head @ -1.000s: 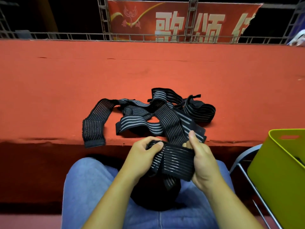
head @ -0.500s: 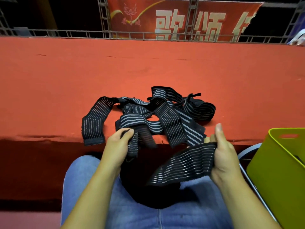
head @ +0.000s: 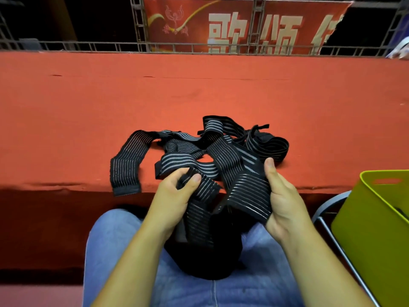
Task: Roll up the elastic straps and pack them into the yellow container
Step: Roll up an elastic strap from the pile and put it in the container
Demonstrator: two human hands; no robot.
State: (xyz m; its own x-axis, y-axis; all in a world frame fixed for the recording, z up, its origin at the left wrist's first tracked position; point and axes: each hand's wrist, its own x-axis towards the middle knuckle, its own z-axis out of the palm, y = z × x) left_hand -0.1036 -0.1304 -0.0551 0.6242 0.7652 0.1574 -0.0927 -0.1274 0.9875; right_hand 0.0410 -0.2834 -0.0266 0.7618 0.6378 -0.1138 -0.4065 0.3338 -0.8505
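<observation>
**One elastic strap bunched between both hands**

A tangled pile of straps lies on the red desk just behind the hands, with one end hanging over the near edge. The yellow container stands at the right by a metal chair frame. Half a second ago the held strap was stretched wide. Now the hands are closer and it buckles, running left to right and sagging onto the lap. The left hand pinches one end in its fingers. The right hand clasps the other end, thumb upright.

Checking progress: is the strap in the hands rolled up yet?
Not rolled: the strap sags loose and spread between the left hand and right hand.
</observation>
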